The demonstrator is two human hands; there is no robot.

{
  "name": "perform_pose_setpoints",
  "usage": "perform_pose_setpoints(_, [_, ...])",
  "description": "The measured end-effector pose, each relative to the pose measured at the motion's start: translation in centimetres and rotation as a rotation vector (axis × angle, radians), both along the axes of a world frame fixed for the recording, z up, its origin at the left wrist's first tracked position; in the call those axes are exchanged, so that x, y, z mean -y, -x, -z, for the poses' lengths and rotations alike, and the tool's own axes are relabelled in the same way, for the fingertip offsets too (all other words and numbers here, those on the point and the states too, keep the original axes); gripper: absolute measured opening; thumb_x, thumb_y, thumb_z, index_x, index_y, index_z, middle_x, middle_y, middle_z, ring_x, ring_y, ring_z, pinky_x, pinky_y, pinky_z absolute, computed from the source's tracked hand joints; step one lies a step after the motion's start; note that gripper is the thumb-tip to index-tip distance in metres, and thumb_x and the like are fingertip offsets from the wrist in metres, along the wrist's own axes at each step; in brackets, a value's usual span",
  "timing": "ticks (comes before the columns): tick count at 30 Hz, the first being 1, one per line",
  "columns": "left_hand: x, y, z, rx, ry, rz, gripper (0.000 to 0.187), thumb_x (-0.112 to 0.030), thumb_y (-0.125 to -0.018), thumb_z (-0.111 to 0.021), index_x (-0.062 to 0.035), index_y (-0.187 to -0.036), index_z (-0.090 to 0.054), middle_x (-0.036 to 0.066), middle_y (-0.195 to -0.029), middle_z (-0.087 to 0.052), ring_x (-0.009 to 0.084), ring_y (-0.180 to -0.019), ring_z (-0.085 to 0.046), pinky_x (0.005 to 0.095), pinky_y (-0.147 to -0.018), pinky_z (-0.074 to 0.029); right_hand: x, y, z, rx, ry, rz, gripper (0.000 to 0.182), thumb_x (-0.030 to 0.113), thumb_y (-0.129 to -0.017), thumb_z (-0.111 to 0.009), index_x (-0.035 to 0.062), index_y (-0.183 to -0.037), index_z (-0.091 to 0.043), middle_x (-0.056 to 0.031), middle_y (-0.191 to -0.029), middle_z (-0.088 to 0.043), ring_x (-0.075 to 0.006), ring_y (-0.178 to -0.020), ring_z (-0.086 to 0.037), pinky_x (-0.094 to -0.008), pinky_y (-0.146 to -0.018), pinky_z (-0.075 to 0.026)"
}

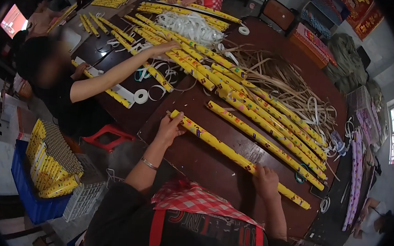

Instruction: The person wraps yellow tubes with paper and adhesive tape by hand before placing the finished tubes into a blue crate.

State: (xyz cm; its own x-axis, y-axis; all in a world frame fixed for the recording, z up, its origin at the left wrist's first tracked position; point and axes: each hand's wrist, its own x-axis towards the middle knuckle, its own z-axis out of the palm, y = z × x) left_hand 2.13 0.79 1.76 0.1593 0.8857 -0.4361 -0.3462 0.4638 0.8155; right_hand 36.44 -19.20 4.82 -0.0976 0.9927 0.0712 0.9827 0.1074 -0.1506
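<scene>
A long yellow tube (pixel 222 152) with a small coloured pattern lies slantwise before me, close to the table's near edge. My left hand (pixel 170 129) is closed around it near its left end. Further along, toward the right end, my right hand (pixel 266 180) grips the same tube with curled fingers, some of them hidden. Just beyond it another yellow tube (pixel 265 145) rests on the dark red table (pixel 189 155), roughly parallel and apart from the held one. Behind that, several more yellow tubes (pixel 272 115) lie in a bundle.
A co-worker's arm (pixel 116 81) reaches across from the left onto the tubes. Brown strips (pixel 280 79) and white strips (pixel 191 28) are heaped farther back. A white tape roll (pixel 140 96) sits at left. A red stool (pixel 106 137) and blue crate (pixel 35 205) stand below.
</scene>
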Motion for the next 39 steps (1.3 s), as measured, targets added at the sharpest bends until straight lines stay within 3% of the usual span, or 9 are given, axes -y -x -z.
perform_pose_setpoints(6, [-1.9, 0.2, 0.8, -0.122, 0.059, 0.031, 0.037, -0.034, -0.086, -0.067, -0.0108, -0.108, -0.049, 0.002, -0.095, -0.06, 0.0132, -0.078, -0.061, 0.0283, -0.067, -0.05, -2.8, 1.6, 0.6, 0.03, -0.093, -0.079, 0.044, 0.017, -0.081, -0.063, 0.0131, -0.124, -0.054, -0.0066, -0.085, -0.055, -0.0261, -0.081, -0.056, -0.0394, -0.067, -0.047])
perform_pose_setpoints(9, [-3.7, 0.9, 1.3, -0.203, 0.056, -0.059, 0.037, -0.032, -0.088, -0.065, -0.0098, -0.112, -0.046, 0.005, -0.101, -0.056, 0.0175, -0.082, -0.058, 0.0349, -0.071, -0.05, -3.9, 2.1, 2.0, 0.023, -0.12, -0.11, 0.045, 0.017, -0.081, -0.063, 0.0129, -0.125, -0.054, -0.0061, -0.089, -0.055, -0.0253, -0.084, -0.055, -0.0384, -0.07, -0.046])
perform_pose_setpoints(14, [-6.5, 2.1, 3.2, -0.441, 0.033, -0.003, 0.039, -0.029, -0.085, -0.069, -0.0043, -0.11, -0.052, 0.005, -0.09, -0.058, 0.0139, -0.075, -0.058, 0.0294, -0.065, -0.051, -4.9, 1.3, 3.0, 0.003, -0.204, -0.094, 0.041, 0.015, -0.081, -0.062, 0.0112, -0.122, -0.056, -0.0071, -0.095, -0.057, -0.0258, -0.087, -0.054, -0.0398, -0.073, -0.045])
perform_pose_setpoints(17, [-9.0, 4.0, 6.3, -0.953, -0.56, -0.22, 0.041, -0.028, -0.085, -0.068, 0.0004, -0.11, -0.054, 0.008, -0.086, -0.062, 0.019, -0.072, -0.062, 0.0318, -0.067, -0.052, -4.8, 0.2, 3.3, 0.035, -0.232, -0.037, 0.038, 0.012, -0.081, -0.062, 0.0085, -0.118, -0.057, -0.0091, -0.098, -0.057, -0.0289, -0.09, -0.054, -0.0409, -0.078, -0.044])
perform_pose_setpoints(23, [-16.0, 4.4, 4.0, -1.276, -0.16, -0.08, 0.051, -0.032, -0.082, -0.069, 0.0022, -0.116, -0.05, 0.021, -0.108, -0.06, 0.0324, -0.096, -0.061, 0.0403, -0.08, -0.05, -5.6, 1.0, 3.4, 0.037, -0.3, 0.071, 0.037, 0.009, -0.081, -0.059, 0.0069, -0.118, -0.057, -0.0148, -0.113, -0.054, -0.0362, -0.108, -0.049, -0.0474, -0.089, -0.039])
perform_pose_setpoints(29, [-18.0, 4.1, 3.6, -1.029, 0.116, -0.174, 0.079, -0.038, -0.073, -0.077, 0.0102, -0.119, -0.035, 0.029, -0.112, -0.056, 0.037, -0.103, -0.06, 0.0399, -0.086, -0.051, -5.7, 2.2, 3.4, 0.02, -0.335, 0.059, 0.041, 0.011, -0.076, -0.066, 0.0062, -0.116, -0.058, -0.0155, -0.116, -0.053, -0.0382, -0.112, -0.047, -0.0503, -0.093, -0.038])
perform_pose_setpoints(33, [-21.0, 4.6, 8.6, -0.819, 0.106, -0.302, 0.059, -0.018, -0.076, -0.074, 0.0084, -0.116, -0.039, 0.016, -0.084, -0.059, 0.0222, -0.055, -0.059, 0.0324, -0.043, -0.046, -5.3, 2.7, 3.1, -0.012, -0.286, 0.035, 0.041, 0.01, -0.074, -0.068, 0.0057, -0.114, -0.058, -0.0168, -0.117, -0.052, -0.0398, -0.113, -0.046, -0.0513, -0.093, -0.038])
perform_pose_setpoints(36, [-21.8, 4.7, 7.4, -0.401, 0.144, -0.305, 0.025, -0.013, -0.083, -0.065, 0.0025, -0.097, -0.052, 0.011, -0.075, -0.058, 0.0194, -0.057, -0.056, 0.0315, -0.044, -0.041, -5.5, 2.8, 2.7, 0.005, -0.317, 0.007, 0.044, 0.01, -0.073, -0.069, 0.0048, -0.115, -0.057, -0.0176, -0.117, -0.051, -0.0399, -0.114, -0.046, -0.0516, -0.093, -0.038])
perform_pose_setpoints(39, [-19.5, 4.3, 2.8, 0.107, 0.176, -0.164, 0.013, -0.019, -0.085, -0.063, -0.008, -0.088, -0.057, 0.003, -0.077, -0.059, 0.0135, -0.062, -0.057, 0.0261, -0.05, -0.04, -5.6, 3.4, 1.3, -0.019, -0.291, -0.021, 0.047, 0.011, -0.072, -0.07, 0.0033, -0.116, -0.055, -0.0179, -0.118, -0.051, -0.0406, -0.115, -0.045, -0.0525, -0.093, -0.038])
